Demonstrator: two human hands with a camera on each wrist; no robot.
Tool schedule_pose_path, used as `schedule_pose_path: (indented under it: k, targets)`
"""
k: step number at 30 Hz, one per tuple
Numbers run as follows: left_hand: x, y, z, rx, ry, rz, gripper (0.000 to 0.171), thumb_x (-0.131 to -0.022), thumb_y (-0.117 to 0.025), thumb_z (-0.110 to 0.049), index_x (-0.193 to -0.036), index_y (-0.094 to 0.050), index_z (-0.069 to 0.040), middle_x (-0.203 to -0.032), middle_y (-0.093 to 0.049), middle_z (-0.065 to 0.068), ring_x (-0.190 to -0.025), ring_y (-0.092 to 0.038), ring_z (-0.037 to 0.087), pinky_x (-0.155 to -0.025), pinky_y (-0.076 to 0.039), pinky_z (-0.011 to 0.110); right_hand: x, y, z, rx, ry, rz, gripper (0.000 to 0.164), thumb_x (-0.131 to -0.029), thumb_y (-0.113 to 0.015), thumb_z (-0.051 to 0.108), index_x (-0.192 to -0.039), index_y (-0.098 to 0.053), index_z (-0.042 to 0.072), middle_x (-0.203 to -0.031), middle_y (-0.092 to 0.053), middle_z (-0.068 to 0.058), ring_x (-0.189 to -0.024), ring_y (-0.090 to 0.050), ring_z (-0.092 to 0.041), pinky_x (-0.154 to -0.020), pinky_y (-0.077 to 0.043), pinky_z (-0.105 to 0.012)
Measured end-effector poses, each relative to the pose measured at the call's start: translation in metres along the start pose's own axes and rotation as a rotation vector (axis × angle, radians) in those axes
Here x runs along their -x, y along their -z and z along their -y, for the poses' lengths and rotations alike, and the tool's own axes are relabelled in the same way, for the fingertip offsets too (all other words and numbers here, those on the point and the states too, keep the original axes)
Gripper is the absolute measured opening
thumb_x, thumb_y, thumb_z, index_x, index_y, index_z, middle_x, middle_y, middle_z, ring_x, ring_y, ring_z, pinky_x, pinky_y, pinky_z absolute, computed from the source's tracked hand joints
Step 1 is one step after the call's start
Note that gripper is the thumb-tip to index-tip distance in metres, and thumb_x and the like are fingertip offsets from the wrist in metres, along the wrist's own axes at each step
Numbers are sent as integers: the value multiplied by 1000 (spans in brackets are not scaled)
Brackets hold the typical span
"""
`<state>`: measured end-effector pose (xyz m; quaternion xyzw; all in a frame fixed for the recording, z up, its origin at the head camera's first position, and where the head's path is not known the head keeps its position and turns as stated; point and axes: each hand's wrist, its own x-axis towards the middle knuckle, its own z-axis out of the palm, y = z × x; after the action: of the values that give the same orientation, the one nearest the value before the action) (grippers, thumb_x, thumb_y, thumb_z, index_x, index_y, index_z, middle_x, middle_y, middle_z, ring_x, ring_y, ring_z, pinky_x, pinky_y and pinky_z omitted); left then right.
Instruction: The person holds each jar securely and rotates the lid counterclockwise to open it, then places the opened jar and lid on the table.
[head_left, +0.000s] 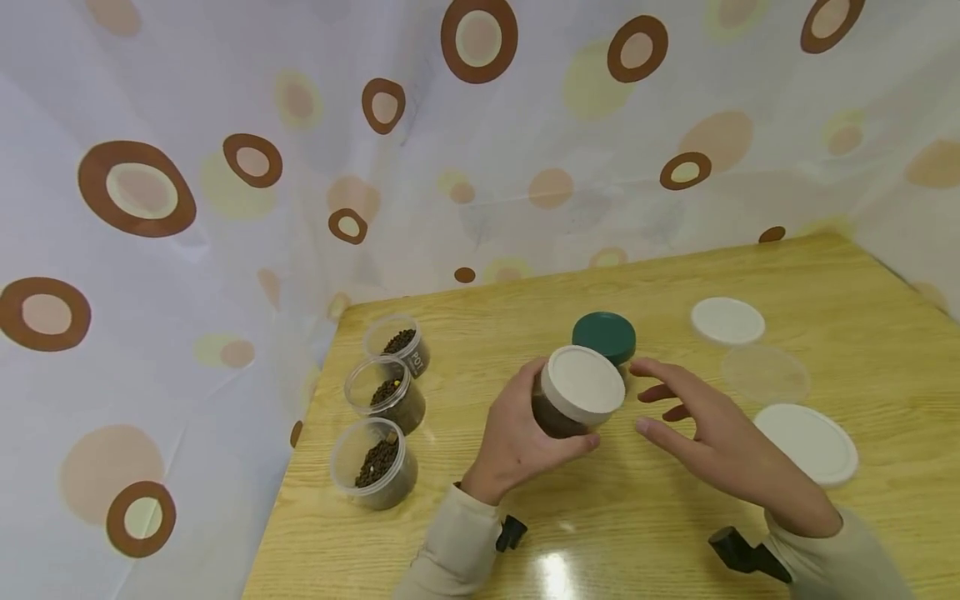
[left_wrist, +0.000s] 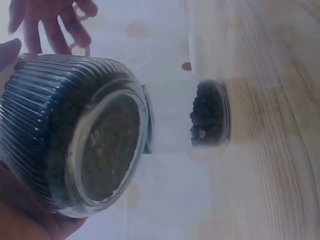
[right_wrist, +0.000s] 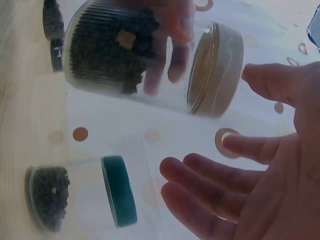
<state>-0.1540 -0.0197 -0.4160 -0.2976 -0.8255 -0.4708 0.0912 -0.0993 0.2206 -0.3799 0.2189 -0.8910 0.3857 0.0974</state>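
Note:
My left hand grips a clear ribbed jar around its side and holds it tilted above the table. Dark pellets fill its lower part, and a cream lid covers its top. My right hand hovers just right of the jar with its fingers spread and holding nothing. In the right wrist view its thumb is close to the cream lid; whether it touches cannot be told. Behind the held jar stands a second clear jar of dark pellets with a green lid.
Three lidless clear tubs with dark pellets line the table's left side: a far tub, a middle tub and a near tub. On the right lie a white lid, a translucent disc and another white lid.

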Motion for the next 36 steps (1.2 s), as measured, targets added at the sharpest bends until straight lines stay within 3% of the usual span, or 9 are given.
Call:
schedule_pose_path:
  k: [3, 6, 11, 14, 20, 25, 30, 36]
  targets:
    - [3, -2, -5, -125, -36, 11, 86, -67, -87, -41, -141, -48, -23, -126, -63, -3, -110, -62, 11, -90, -54, 28, -4, -5, 7, -25, -4, -3, 60, -96, -64, 19, -150, -39, 13, -140, -54, -7, -106, -63, -18, -79, -55, -26]
    - [5, -6, -9, -281, -108, -8, 82, -64, -87, -46, -135, -53, -19, -119, -67, -4, -103, -65, 11, -84, -54, 26, -8, -9, 13, -5, -67, 30, 64, -95, -66, 27, -150, -39, 10, -134, -57, -7, -99, -61, -16, -73, -53, -26]
    - [10, -12, -14, -478, -207, -76, 78, -67, -83, -52, -129, -57, -14, -114, -70, -3, -98, -67, 13, -81, -55, 28, -11, -19, 23, 104, -154, 81, 87, -86, -72, 51, -150, -37, 4, -135, -58, -16, -104, -62, -26, -73, -53, -35]
    - [13, -15, -15, -493, -200, -82, 80, -68, -82, -54, -131, -55, -13, -117, -68, -3, -101, -67, 13, -83, -56, 29, -13, -22, 28, 132, -179, 28, 86, -81, -75, 56, -145, -44, 7, -134, -60, -15, -103, -65, -28, -73, -54, -38]
    - [20, -11, -16, -428, -139, 3, 100, -66, -85, -60, -143, -44, -11, -131, -61, 0, -117, -61, 16, -95, -53, 37, -11, -20, 31, 105, -169, -40, 70, -81, -78, 46, -138, -51, 14, -121, -66, -8, -90, -63, -18, -64, -48, -29]
    - [20, -3, -18, -386, -92, 64, 102, -67, -85, -57, -148, -41, -13, -135, -60, 1, -122, -59, 16, -100, -52, 39, -10, -20, 29, 58, -139, -21, 72, -84, -77, 42, -143, -47, 14, -123, -64, -7, -90, -59, -16, -63, -46, -23]
    - [19, 1, -18, -390, -64, 119, 100, -69, -84, -56, -147, -42, -12, -134, -60, 0, -121, -60, 16, -98, -53, 37, -8, -22, 26, 39, -105, 15, 76, -86, -75, 39, -147, -42, 9, -133, -59, -13, -96, -60, -19, -67, -49, -25]
    - [22, -2, -10, -434, -126, 59, 89, -66, -87, -55, -137, -51, -15, -124, -65, -3, -113, -63, 13, -94, -54, 34, -11, -19, 26, 81, -135, 125, 80, -91, -67, 47, -151, -36, 6, -144, -51, -18, -100, -61, -22, -70, -52, -29]
